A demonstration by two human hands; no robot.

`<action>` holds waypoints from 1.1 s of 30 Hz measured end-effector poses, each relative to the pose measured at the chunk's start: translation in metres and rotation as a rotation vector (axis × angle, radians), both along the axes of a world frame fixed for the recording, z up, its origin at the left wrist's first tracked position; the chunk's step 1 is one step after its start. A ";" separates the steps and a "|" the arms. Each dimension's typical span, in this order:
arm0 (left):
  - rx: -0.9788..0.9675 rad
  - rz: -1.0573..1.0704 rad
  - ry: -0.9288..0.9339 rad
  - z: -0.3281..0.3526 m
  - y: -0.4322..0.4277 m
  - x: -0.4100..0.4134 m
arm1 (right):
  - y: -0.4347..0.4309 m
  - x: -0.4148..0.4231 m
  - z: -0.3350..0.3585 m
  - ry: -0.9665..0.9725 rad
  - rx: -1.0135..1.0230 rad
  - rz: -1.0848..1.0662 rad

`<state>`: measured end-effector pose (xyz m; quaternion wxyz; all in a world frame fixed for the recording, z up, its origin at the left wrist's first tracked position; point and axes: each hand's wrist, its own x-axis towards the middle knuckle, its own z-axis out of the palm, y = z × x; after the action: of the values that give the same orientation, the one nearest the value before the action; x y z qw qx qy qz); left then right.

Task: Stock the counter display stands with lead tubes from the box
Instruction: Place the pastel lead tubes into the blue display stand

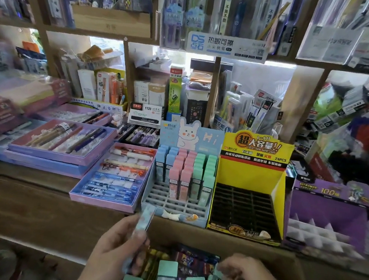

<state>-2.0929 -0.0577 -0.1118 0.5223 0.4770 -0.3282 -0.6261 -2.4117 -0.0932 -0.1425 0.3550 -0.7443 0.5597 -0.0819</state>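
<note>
Blue lead tube [144, 222], pinched in the left hand [116, 248] at lower centre, just below the pastel stand [171, 200]; a tilted entry could topple standing tubes [189, 170]. Right hand [241, 272] hovers over green tubes [167, 271], grip unclear.

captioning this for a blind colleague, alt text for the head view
The left hand holds a pale blue lead tube before a light blue display stand partly filled with blue, pink and green tubes; the right hand hovers over mint-green tubes below.
</note>
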 end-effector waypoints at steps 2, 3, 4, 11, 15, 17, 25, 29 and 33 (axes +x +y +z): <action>0.002 -0.010 -0.038 0.003 0.002 -0.001 | -0.001 -0.004 -0.006 -0.012 0.028 -0.016; -0.004 -0.007 -0.058 0.005 0.003 -0.002 | -0.002 -0.006 -0.009 -0.010 0.040 -0.023; -0.015 -0.001 -0.079 0.008 0.003 -0.002 | -0.002 -0.008 -0.012 -0.010 0.051 -0.028; -0.086 -0.059 -0.472 0.032 -0.012 0.012 | -0.006 -0.020 -0.020 -0.041 0.086 -0.060; -0.221 -0.008 -0.894 0.050 -0.033 0.026 | -0.005 -0.021 -0.022 -0.041 0.067 -0.057; -0.318 0.033 -1.026 0.061 -0.047 0.029 | -0.004 -0.022 -0.023 -0.049 0.079 -0.063; -0.424 0.057 -1.255 0.083 -0.100 0.023 | -0.004 -0.023 -0.026 -0.066 0.110 -0.070; -0.460 0.058 -1.304 0.082 -0.112 0.016 | -0.004 -0.023 -0.025 -0.075 0.108 -0.070; -0.451 0.032 -1.270 0.080 -0.118 0.012 | -0.003 -0.024 -0.024 -0.074 0.102 -0.081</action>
<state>-2.0813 -0.1757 -0.0318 0.3242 0.6366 -0.6871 -0.1323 -2.4361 -0.0966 -0.1666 0.4096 -0.6983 0.5793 -0.0950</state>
